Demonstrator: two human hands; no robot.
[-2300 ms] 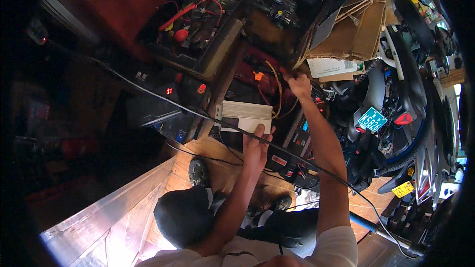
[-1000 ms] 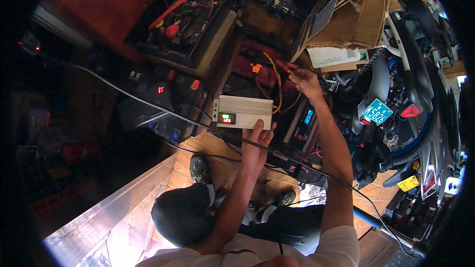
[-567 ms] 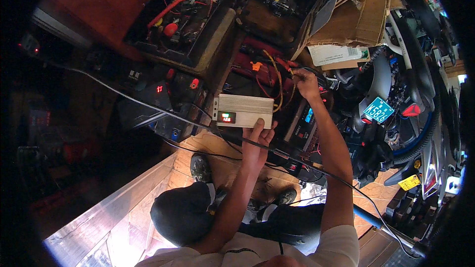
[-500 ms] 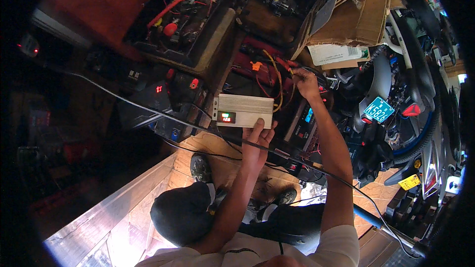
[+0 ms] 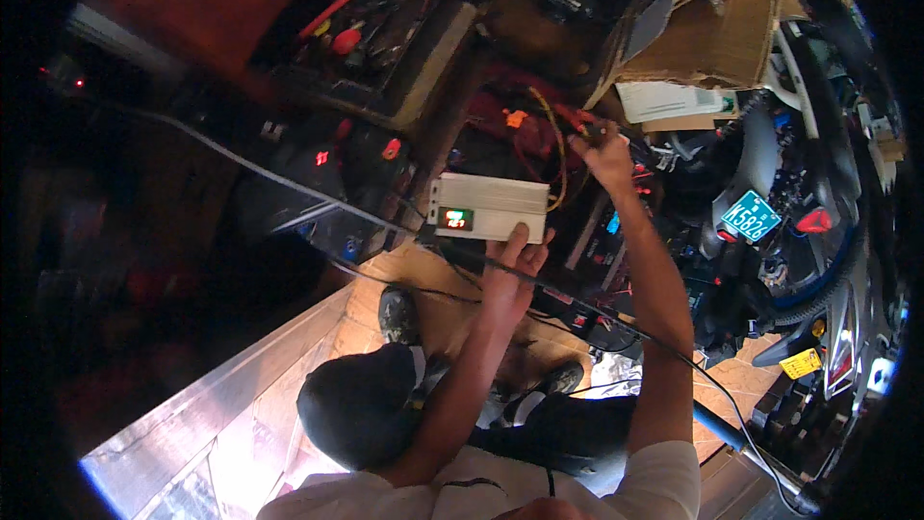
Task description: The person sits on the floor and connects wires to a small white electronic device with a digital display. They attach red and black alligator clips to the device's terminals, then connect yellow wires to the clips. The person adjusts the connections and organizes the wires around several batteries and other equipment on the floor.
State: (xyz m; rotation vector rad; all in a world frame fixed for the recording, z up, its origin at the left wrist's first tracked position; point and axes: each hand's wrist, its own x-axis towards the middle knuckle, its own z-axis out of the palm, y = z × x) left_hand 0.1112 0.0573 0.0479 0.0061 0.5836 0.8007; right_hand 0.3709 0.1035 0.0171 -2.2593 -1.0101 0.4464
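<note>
My left hand (image 5: 517,268) grips the lower right edge of a silver finned metal box (image 5: 508,204), thumb on top. A small lit digital display (image 5: 455,220) with green and red glowing figures sits at the box's left end. A yellow cable (image 5: 562,159) runs from the box's right side up toward the far wiring. My right hand (image 5: 608,164) is closed beside red leads (image 5: 575,119); what its fingers pinch is blurred and too small to name. An orange connector (image 5: 517,119) lies among dark red wiring left of that hand.
A black cable (image 5: 587,308) crosses in front of my arms. Far left stands an open tray (image 5: 414,101) with a red coiled lead. Dark battery-like boxes (image 5: 371,169) sit nearer. To the right are a torn cardboard box (image 5: 707,48) and a bike with a teal plate (image 5: 751,217).
The whole view has shifted slightly, so most things sit further right. The display's figures have changed. My right hand's fingers have shifted a little at the leads; my left still holds the box.
</note>
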